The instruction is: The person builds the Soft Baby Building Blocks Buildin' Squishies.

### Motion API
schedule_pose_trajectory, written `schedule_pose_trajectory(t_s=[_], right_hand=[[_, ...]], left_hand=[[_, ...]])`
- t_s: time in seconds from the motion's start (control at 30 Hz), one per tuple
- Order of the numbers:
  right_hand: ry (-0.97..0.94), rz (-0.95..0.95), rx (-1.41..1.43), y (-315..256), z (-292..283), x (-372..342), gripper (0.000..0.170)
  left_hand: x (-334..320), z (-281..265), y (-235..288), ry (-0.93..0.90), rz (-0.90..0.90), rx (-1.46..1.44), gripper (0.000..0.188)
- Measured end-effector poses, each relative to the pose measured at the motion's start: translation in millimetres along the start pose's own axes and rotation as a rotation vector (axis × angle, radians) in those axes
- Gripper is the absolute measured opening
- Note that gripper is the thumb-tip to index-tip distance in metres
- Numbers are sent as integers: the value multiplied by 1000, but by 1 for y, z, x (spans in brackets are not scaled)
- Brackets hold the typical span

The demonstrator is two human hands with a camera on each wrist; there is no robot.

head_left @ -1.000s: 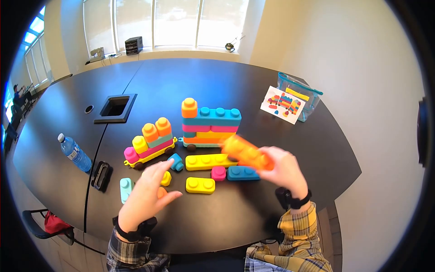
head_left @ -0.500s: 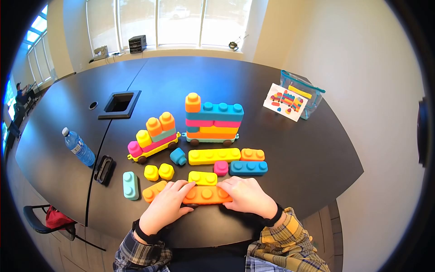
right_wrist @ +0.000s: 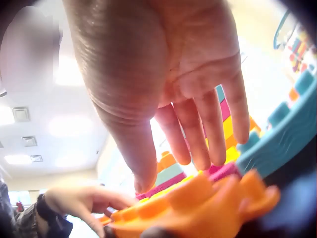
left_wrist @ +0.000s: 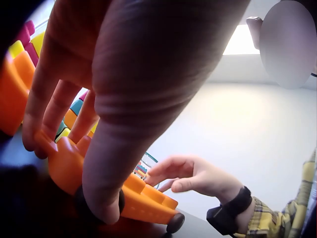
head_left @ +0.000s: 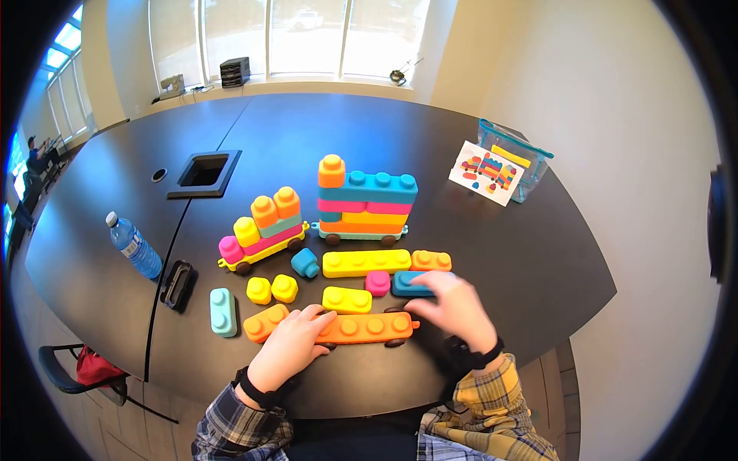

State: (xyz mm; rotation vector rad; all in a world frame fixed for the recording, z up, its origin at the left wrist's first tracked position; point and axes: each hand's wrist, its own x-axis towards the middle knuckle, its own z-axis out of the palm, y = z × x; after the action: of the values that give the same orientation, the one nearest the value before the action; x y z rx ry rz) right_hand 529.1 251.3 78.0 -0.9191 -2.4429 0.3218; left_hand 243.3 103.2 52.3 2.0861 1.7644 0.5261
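An orange wheeled toy-train base (head_left: 373,329) with dark wheels lies along the near side of the table. My left hand (head_left: 288,349) holds its left end, thumb on the near side and fingers over the far side, as the left wrist view also shows. Beyond the base's right end, my right hand (head_left: 457,311) hovers with fingers spread and holds nothing. Its fingertips overlap a blue four-stud block (head_left: 407,284) in the head view. A yellow two-stud block (head_left: 347,300) sits just behind the base, and an orange block (head_left: 263,323) is partly hidden by my left hand.
Two built wagons, one yellow-based (head_left: 265,238) and one taller (head_left: 363,207), stand farther back. Around them lie a long yellow block (head_left: 366,263), a pink block (head_left: 377,283) and a pale teal block (head_left: 223,313). A picture card (head_left: 484,174) leans on a clear bag; a water bottle (head_left: 134,246) stands left.
The orange base came from the right, carried by my right hand, and was set down in front with both hands on it. My right hand then let go and moved up and right.
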Motion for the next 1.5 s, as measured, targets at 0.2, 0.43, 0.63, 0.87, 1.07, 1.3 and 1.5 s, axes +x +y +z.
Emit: schedule_pose_trajectory(t_s=[0.2,0.43,0.63,0.87,1.07,1.3,1.5], right_hand=[[8,283,-186,69,-11,-16,27],[-17,276,-51,72,-11,-19,26],[279,374,363,30,-30,-16,27],[-43,53,472,-39,-2,-10,33],[-143,-12,330,-40,25,-3,35],[-179,13,291,-42,30,-4,32],[-183,-11,231,-41,36,-4,31]], left_hand=[[2,-1,3,-5,7,4,66],[2,-1,4,5,15,-2,64],[-3,-21,10,110,26,-17,72],[-11,-42,14,294,53,-305,63],[-9,-30,11,234,80,-182,50],[-7,-19,4,201,64,-192,41],[-5,-10,-3,197,42,-165,40]])
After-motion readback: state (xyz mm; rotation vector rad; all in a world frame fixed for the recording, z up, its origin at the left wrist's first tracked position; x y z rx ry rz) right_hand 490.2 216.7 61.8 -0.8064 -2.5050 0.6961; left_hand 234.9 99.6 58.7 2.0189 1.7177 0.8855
